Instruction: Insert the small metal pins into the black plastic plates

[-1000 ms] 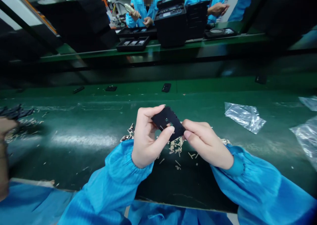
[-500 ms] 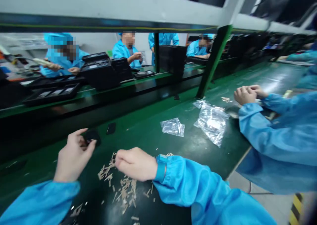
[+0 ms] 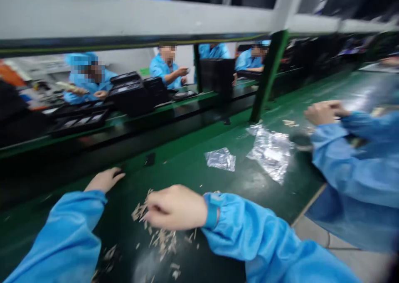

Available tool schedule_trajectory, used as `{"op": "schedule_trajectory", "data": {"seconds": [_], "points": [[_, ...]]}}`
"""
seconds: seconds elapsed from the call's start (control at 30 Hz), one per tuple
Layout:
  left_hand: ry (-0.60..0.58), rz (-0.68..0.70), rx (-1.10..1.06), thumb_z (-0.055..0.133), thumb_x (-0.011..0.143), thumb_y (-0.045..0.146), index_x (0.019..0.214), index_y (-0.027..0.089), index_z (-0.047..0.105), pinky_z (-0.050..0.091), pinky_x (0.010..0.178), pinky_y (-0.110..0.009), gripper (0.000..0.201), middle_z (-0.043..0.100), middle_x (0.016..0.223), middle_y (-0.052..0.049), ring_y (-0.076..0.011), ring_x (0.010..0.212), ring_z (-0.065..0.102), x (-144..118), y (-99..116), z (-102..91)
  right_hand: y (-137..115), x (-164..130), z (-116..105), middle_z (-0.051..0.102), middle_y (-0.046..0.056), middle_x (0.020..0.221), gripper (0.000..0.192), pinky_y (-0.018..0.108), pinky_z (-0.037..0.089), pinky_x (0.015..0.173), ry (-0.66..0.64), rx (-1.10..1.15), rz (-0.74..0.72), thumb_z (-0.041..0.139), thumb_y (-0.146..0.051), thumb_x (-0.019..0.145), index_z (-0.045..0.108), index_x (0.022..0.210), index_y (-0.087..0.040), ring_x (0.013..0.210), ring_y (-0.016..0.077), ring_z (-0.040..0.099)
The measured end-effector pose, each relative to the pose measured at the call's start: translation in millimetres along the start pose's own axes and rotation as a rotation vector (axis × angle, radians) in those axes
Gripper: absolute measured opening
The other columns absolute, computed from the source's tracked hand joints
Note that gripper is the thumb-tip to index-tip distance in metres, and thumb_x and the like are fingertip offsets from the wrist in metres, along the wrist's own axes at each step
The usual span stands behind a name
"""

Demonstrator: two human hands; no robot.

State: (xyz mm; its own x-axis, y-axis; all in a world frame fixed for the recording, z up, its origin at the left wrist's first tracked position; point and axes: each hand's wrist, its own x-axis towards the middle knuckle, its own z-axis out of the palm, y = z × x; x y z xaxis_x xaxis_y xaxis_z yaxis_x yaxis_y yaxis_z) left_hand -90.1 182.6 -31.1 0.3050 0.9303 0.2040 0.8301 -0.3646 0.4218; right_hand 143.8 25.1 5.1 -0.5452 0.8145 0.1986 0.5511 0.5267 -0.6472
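Note:
On the green bench, my left hand (image 3: 102, 181) reaches out at the left with its thumb and fingers closed round a small flat black piece (image 3: 118, 173). Most of that piece is hidden by the hand. A second black piece (image 3: 150, 159) lies a little farther off to the right. My right hand (image 3: 177, 208) is curled, palm down, above a scatter of small beige strips (image 3: 165, 241). Its fingertips are bent out of sight, so I cannot make out what they hold. Several dark and pale bits (image 3: 110, 256) lie beside my left sleeve, blurred.
Two clear plastic bags, a small one (image 3: 220, 158) and a larger one (image 3: 271, 152), lie right of centre. A green post (image 3: 264, 79) rises behind them. At the right are a co-worker's hands (image 3: 324, 111). Black trays (image 3: 129, 92) stand across the divider, where other people sit.
My left hand has moved forward and turned palm down, lowering the black piece toward the bench. My right hand stays over the strips. The whole view has shifted slightly.

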Motion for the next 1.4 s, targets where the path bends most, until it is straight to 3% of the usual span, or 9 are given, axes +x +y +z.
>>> {"op": "schedule_trajectory", "data": {"seconds": [0.1,0.17,0.23,0.33,0.47,0.63,0.83,1.13,1.4], "points": [[-0.203,-0.051,0.098,0.059,0.067,0.045,0.073,0.018,0.061,0.043,0.081,-0.032,0.028,0.065,0.082,-0.005,-0.0224,0.084,0.059,-27,-3,-15.4,-3,-6,-7,0.044,-0.005,0.060,0.017,0.020,0.032,0.055,0.027,0.090,-0.036,0.046,-0.022,0.082,0.040,0.066,-0.019,0.055,0.0082,0.042],[-0.329,-0.108,0.108,0.062,0.067,0.043,0.086,0.021,0.064,0.042,0.084,-0.026,0.030,0.065,0.093,-0.002,-0.0180,0.089,0.058,-58,-7,-23.4,-2,-6,-11,0.043,-0.005,0.058,0.017,0.020,0.032,0.054,0.014,0.143,-0.042,0.044,-0.020,0.084,0.042,0.068,-0.019,0.053,0.0076,0.040],[-0.490,-0.008,0.084,0.059,0.074,0.038,0.096,0.021,0.062,0.042,0.086,-0.025,0.029,0.062,0.099,-0.003,-0.0160,0.091,0.057,-97,-4,-27.0,2,-5,-13,0.042,-0.006,0.055,0.018,0.020,0.030,0.051,-0.027,0.141,-0.038,0.044,-0.023,0.086,0.044,0.068,-0.019,0.050,0.0079,0.039],[-0.476,0.093,0.066,0.051,0.083,0.029,0.098,0.017,0.060,0.043,0.084,-0.028,0.022,0.060,0.095,-0.006,-0.0162,0.091,0.055,-152,12,-21.1,7,-3,-9,0.042,-0.005,0.053,0.019,0.021,0.029,0.046,-0.113,0.136,-0.037,0.043,-0.026,0.087,0.045,0.069,-0.020,0.047,0.0089,0.038],[-0.328,0.033,0.114,0.048,0.085,0.025,0.100,0.015,0.057,0.045,0.083,-0.032,0.021,0.057,0.095,-0.009,-0.0184,0.091,0.053,-195,20,-3.2,8,-3,0,0.045,-0.004,0.055,0.021,0.022,0.031,0.045,-0.197,0.111,-0.063,0.043,-0.028,0.088,0.045,0.069,-0.020,0.047,0.0098,0.041],[-0.299,0.031,0.200,0.048,0.084,0.021,0.102,0.017,0.056,0.045,0.082,-0.034,0.020,0.054,0.097,-0.008,-0.0200,0.092,0.050,-190,14,12.4,8,-2,5,0.045,-0.004,0.055,0.021,0.023,0.031,0.046,-0.249,0.074,-0.039,0.043,-0.028,0.088,0.044,0.068,-0.020,0.049,0.0101,0.042],[-0.379,0.038,0.197,0.051,0.079,0.013,0.079,0.017,0.056,0.043,0.072,-0.028,0.006,0.052,0.086,-0.004,-0.0164,0.081,0.050,-174,17,13.1,9,-3,7,0.048,-0.003,0.059,0.020,0.023,0.031,0.048,-0.297,0.064,-0.043,0.041,-0.029,0.088,0.045,0.071,-0.021,0.052,0.0108,0.043],[-0.353,0.068,0.183,0.050,0.080,0.015,0.085,0.017,0.056,0.043,0.075,-0.029,0.009,0.054,0.088,-0.005,-0.0177,0.085,0.051,-176,11,15.2,8,-2,12,0.049,-0.002,0.061,0.019,0.025,0.031,0.050,-0.315,0.037,-0.076,0.041,-0.026,0.088,0.044,0.070,-0.020,0.054,0.0120,0.045],[-0.261,0.010,-0.059,0.047,0.084,0.018,0.078,0.016,0.059,0.043,0.071,-0.025,0.014,0.058,0.079,-0.003,-0.0126,0.074,0.054,-176,17,7.2,9,-2,16,0.049,-0.002,0.062,0.017,0.025,0.030,0.052,-0.354,0.026,-0.049,0.041,-0.026,0.088,0.046,0.073,-0.020,0.056,0.0121,0.044]]}}
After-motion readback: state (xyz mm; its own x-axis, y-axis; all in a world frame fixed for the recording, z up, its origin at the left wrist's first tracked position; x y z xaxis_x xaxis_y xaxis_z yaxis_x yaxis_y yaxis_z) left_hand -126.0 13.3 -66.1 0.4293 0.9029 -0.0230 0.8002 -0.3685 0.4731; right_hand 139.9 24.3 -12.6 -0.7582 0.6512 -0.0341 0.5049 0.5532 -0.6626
